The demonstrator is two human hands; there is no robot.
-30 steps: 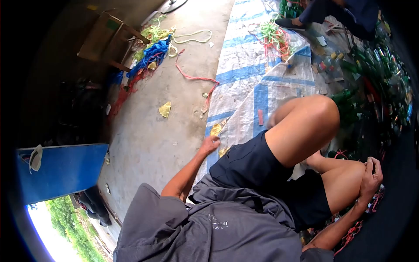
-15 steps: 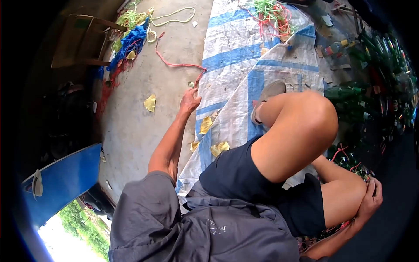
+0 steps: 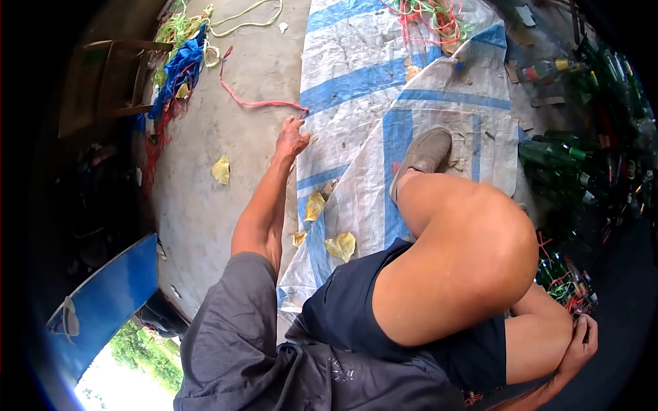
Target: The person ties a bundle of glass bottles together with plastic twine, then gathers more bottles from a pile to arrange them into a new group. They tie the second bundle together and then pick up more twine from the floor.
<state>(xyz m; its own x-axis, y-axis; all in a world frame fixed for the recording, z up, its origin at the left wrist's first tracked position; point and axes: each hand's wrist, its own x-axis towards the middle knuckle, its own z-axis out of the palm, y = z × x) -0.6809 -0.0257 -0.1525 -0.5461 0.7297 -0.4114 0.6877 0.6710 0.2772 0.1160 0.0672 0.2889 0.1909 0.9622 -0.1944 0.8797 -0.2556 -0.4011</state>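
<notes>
My left hand (image 3: 293, 139) reaches forward at the left edge of a white and blue woven plastic sheet (image 3: 351, 89). Its bent fingers close on the near end of a red string (image 3: 264, 104), which trails over the concrete to the upper left; the fingertips partly hide the contact. My right hand (image 3: 581, 344) rests against my bent knee at the lower right, fingers loosely apart and holding nothing. Dry yellow leaves (image 3: 340, 246) lie on the near part of the sheet. My shoe (image 3: 426, 152) stands on it too.
Green glass bottles (image 3: 558, 152) crowd the right side. Tangled green and red string (image 3: 439, 24) lies at the sheet's far end. To the left are a blue bundle (image 3: 184, 72), a wooden chair (image 3: 123, 79) and a blue panel (image 3: 106, 294). Another leaf (image 3: 221, 170) is on the concrete.
My left hand has moved forward along the sheet's edge, closer to the bend in the red string. The view has shifted slightly. My right hand stays at the knee.
</notes>
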